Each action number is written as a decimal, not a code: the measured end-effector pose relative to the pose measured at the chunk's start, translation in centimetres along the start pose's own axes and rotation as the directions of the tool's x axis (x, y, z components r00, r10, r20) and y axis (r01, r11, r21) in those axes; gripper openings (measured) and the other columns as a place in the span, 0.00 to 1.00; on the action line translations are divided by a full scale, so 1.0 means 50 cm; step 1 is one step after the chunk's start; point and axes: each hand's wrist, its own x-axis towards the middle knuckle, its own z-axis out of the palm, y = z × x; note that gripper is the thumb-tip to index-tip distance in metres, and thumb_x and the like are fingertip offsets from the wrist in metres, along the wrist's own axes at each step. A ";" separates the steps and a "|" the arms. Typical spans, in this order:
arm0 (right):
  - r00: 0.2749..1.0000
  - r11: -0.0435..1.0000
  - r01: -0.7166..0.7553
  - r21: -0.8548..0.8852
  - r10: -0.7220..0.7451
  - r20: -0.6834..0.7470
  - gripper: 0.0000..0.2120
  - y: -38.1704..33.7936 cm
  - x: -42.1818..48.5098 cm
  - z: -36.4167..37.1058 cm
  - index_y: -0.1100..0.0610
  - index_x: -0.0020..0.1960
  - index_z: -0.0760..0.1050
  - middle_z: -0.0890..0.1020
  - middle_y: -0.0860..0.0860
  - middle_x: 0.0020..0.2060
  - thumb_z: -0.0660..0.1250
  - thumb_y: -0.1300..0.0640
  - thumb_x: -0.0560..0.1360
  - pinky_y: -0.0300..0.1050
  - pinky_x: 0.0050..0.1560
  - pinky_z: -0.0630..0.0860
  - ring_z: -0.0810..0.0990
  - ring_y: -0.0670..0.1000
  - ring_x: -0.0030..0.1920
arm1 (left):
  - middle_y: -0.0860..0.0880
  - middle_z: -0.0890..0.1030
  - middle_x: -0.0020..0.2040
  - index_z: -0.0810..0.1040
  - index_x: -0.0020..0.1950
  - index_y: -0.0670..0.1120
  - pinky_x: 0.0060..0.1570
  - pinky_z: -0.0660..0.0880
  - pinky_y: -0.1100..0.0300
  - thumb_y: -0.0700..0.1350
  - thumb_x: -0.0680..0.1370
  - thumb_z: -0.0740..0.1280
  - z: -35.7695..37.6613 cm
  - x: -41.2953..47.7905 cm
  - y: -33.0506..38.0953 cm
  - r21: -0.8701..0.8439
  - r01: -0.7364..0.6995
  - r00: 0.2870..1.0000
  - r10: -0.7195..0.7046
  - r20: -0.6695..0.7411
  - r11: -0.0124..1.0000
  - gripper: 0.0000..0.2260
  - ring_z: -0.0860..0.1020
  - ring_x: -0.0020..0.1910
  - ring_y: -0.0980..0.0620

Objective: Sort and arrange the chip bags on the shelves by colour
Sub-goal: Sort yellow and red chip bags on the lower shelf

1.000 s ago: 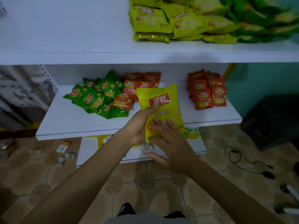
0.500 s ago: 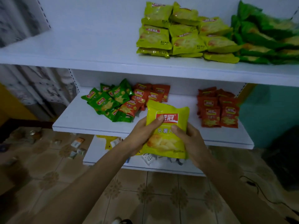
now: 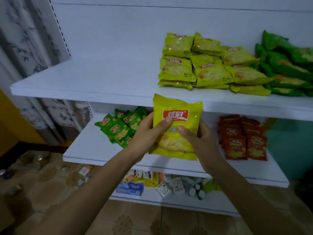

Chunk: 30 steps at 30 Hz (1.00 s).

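A glossy yellow plastic chip bag with a red logo panel (image 3: 177, 106) is held upright in front of the white shelving unit, its top edge level with the front lip of the white upper shelf (image 3: 94, 77) and its lower edge in front of the white middle shelf (image 3: 94, 146). The bag is gripped from both sides. The left hand (image 3: 144, 133) is curled round the left edge, with the thumb laid across the red logo. The right hand (image 3: 201, 138) is curled round the right edge, with the thumb pressed on the front below the logo (the remaining fingers of both hands are hidden behind the bag).

On the upper shelf, a pile of large yellow chip bags (image 3: 203, 68) is seen lying flat, and a pile of large green chip bags (image 3: 288, 65) is seen just beside it to the right. On the middle shelf, a cluster of small green chip packets (image 3: 116, 128) is seen to the left of the hands, and a group of small red chip packets (image 3: 242, 138) to the right, well apart from the green ones. On the lowest shelf (image 3: 152, 200), small assorted boxes and bottles (image 3: 130, 188) are visible. A patterned grey curtain (image 3: 25, 39) hangs at the left, above a tiled floor (image 3: 50, 192).
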 end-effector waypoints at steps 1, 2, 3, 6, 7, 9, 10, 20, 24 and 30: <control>1.000 1.000 0.011 0.001 -0.011 -0.009 0.17 -0.007 0.015 0.005 0.55 0.59 0.77 0.85 0.52 0.50 0.72 0.62 0.71 0.48 0.45 0.82 0.85 0.53 0.48 | 0.51 0.85 0.52 0.79 0.57 0.50 0.46 0.80 0.57 0.51 0.73 0.67 -0.006 0.019 0.009 0.031 -0.012 1.000 0.011 0.024 0.999 0.14 0.83 0.51 0.50; 1.000 1.000 0.017 0.000 -0.017 -0.017 0.18 -0.013 0.026 0.009 0.55 0.59 0.77 0.85 0.52 0.50 0.72 0.59 0.70 0.48 0.45 0.82 0.85 0.53 0.49 | 0.50 0.85 0.52 0.80 0.57 0.50 0.46 0.80 0.56 0.50 0.74 0.67 -0.012 0.036 0.014 0.054 -0.022 0.999 0.019 0.048 0.998 0.13 0.83 0.51 0.50; 0.999 1.000 0.024 -0.002 -0.024 -0.028 0.20 -0.018 0.035 0.013 0.54 0.59 0.77 0.85 0.52 0.50 0.73 0.57 0.68 0.48 0.45 0.82 0.85 0.53 0.49 | 0.50 0.85 0.52 0.80 0.57 0.50 0.47 0.81 0.54 0.49 0.75 0.68 -0.018 0.052 0.018 0.068 -0.030 0.998 0.026 0.062 0.997 0.12 0.84 0.51 0.49; 0.995 0.998 0.063 -0.001 -0.063 -0.074 0.22 -0.035 0.059 0.031 0.55 0.59 0.77 0.85 0.52 0.50 0.73 0.54 0.66 0.50 0.47 0.82 0.84 0.54 0.50 | 0.48 0.85 0.51 0.80 0.58 0.48 0.48 0.82 0.51 0.45 0.78 0.67 -0.035 0.093 0.035 0.073 -0.078 0.993 0.071 0.097 0.994 0.09 0.84 0.50 0.48; 0.992 0.997 0.083 -0.006 -0.084 -0.090 0.22 -0.040 0.068 0.037 0.56 0.60 0.77 0.85 0.53 0.51 0.72 0.54 0.66 0.51 0.47 0.82 0.84 0.54 0.50 | 0.47 0.85 0.52 0.80 0.58 0.47 0.49 0.81 0.50 0.45 0.78 0.67 -0.039 0.106 0.042 0.080 -0.107 0.989 0.097 0.111 0.991 0.10 0.84 0.51 0.47; 0.985 0.993 0.114 -0.014 -0.115 -0.127 0.20 -0.048 0.083 0.047 0.56 0.60 0.77 0.85 0.52 0.51 0.72 0.56 0.69 0.49 0.46 0.82 0.84 0.53 0.50 | 0.48 0.85 0.53 0.80 0.59 0.47 0.52 0.80 0.48 0.47 0.77 0.67 -0.048 0.131 0.051 0.091 -0.145 0.982 0.131 0.136 0.985 0.11 0.83 0.52 0.48; 0.980 0.993 0.120 -0.016 -0.121 -0.156 0.18 -0.052 0.089 0.051 0.56 0.60 0.77 0.85 0.52 0.50 0.72 0.58 0.71 0.47 0.45 0.82 0.84 0.52 0.49 | 0.48 0.84 0.54 0.79 0.60 0.48 0.53 0.80 0.48 0.48 0.76 0.69 -0.050 0.144 0.054 0.097 -0.150 0.978 0.134 0.158 0.984 0.13 0.83 0.53 0.49; 0.913 0.974 0.208 -0.094 -0.227 -0.338 0.28 -0.135 0.164 -0.011 0.51 0.68 0.68 0.84 0.49 0.50 0.72 0.59 0.71 0.42 0.43 0.81 0.84 0.45 0.48 | 0.49 0.82 0.57 0.72 0.65 0.47 0.53 0.80 0.48 0.46 0.73 0.74 0.027 0.291 0.114 0.155 -0.297 0.949 0.274 0.154 0.942 0.22 0.81 0.54 0.52; 0.844 0.926 0.275 -0.259 -0.362 -0.396 0.23 -0.189 0.228 -0.068 0.49 0.65 0.68 0.83 0.47 0.49 0.71 0.61 0.74 0.41 0.43 0.81 0.83 0.43 0.45 | 0.53 0.80 0.55 0.66 0.69 0.47 0.43 0.79 0.66 0.46 0.76 0.71 0.080 0.351 0.143 0.179 -0.320 0.940 0.289 0.179 0.930 0.24 0.80 0.47 0.62; 0.795 0.891 0.267 -0.367 -0.418 -0.439 0.21 -0.304 0.389 -0.179 0.54 0.67 0.68 0.81 0.49 0.51 0.68 0.61 0.76 0.40 0.45 0.80 0.81 0.42 0.45 | 0.46 0.67 0.73 0.53 0.78 0.46 0.65 0.69 0.52 0.58 0.73 0.71 0.159 0.455 0.147 0.569 -0.474 0.877 0.417 0.237 0.673 0.41 0.68 0.69 0.51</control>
